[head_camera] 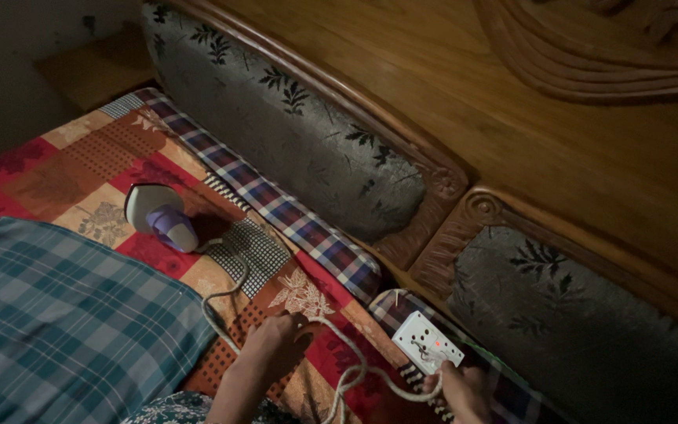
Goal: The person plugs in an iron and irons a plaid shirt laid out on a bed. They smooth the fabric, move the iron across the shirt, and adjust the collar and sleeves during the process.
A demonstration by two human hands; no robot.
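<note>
My left hand (276, 345) rests on the patchwork bedspread (80, 169), fingers closed around the white cord (229, 294) of an electric iron. The iron (158, 216), white and purple, stands on its heel further up the bed. My right hand (464, 389) is at the lower edge of a white switch-and-socket box (427, 341) with a small red light glowing on it; the hand touches the box where the cord loops in, and its fingers are partly cut off by the frame's bottom edge.
A blue-green checked cloth (64, 330) covers the near left of the bed. A carved wooden headboard (559, 126) with grey floral padded panels (308, 149) runs along the right. A wooden side table (96, 71) stands at the far corner.
</note>
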